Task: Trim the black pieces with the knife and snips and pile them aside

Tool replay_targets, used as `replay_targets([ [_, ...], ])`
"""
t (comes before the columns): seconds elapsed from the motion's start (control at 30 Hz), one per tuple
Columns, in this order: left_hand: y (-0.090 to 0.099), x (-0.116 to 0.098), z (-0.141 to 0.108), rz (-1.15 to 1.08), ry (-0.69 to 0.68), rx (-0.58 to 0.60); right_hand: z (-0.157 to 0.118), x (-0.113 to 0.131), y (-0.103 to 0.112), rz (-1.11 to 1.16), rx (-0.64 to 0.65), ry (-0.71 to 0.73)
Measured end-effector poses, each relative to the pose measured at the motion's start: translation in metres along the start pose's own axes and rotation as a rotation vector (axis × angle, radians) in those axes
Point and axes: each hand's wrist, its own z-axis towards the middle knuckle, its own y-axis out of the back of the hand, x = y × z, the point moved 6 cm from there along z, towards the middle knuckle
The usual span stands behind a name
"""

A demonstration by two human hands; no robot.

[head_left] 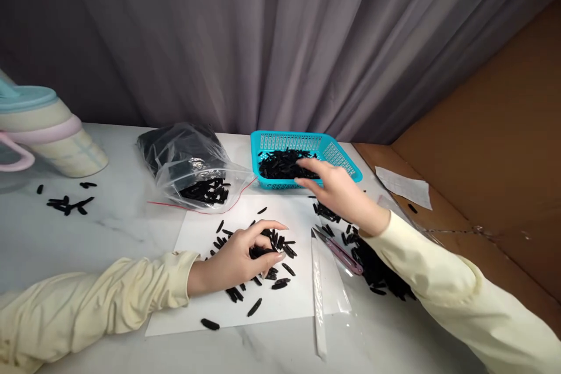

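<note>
1. Cream sleeves [96, 310] sit nearest the camera, one entering lower left, the other lower right.
2. Left hand [243, 254]: low over the white sheet [298, 304], thumb and index curved into a C, tips apart. Remaining fingers curled under; can't tell if they grip anything.
3. Right hand [339, 187]: reaching forward over the near right part of the turquoise basket [289, 140], thumb and forefinger spread, released. Can't tell if the tips touch the contents.
4. Black pieces [274, 239], slim and elongated: scattered on the sheet around and beneath the left hand.
5. Basket: perforated walls, heap of the same pieces inside, rim exposed above it.
6. Clear bag [179, 172]: left of the basket, lying on its side, red line along the mouth. More pieces show near the mouth; dark contents fill the back.
7. Dark pile [379, 269]: beside the right forearm, more of the same.
8. Pink-handled tool [344, 254]: between sheet and pile, pointed end toward the basket.
9. Tumbler [74, 152]: far left on the tabletop [123, 216], blue lid, pink handle. Few loose pieces in front.
</note>
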Motion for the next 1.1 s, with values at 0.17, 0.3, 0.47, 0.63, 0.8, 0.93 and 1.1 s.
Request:
replay_targets([
  [0.17, -0.001, 0.0, -0.002, -0.027, -0.014, 0.02, -0.054, 0.037, -0.028, 0.016, 0.388, 0.028],
  [0.3, -0.004, -0.002, -0.004, -0.045, -0.046, 0.064, -0.088, 0.046, -0.046, 0.247, 0.452, -0.006],
  [0.47, -0.004, -0.005, -0.006, -0.058, -0.094, 0.101, -0.103, 0.044, -0.06, 0.43, 0.311, 0.021],
  [0.63, -0.006, -0.003, -0.007, -0.029, -0.018, 0.161, -0.109, 0.049, -0.062, 0.387, 0.247, 0.151],
  [0.8, -0.006, -0.003, -0.007, 0.096, -0.07, 0.168, -0.116, 0.045, -0.053, 0.351, 0.161, 0.122],
  [0.93, -0.005, -0.008, -0.008, 0.14, -0.201, 0.137, -0.124, 0.038, -0.048, 0.348, 0.115, 0.038],
  [1.1, -0.002, -0.018, -0.012, 0.23, -0.385, 0.038, -0.125, 0.036, -0.048, 0.404, 0.146, -0.028],
])
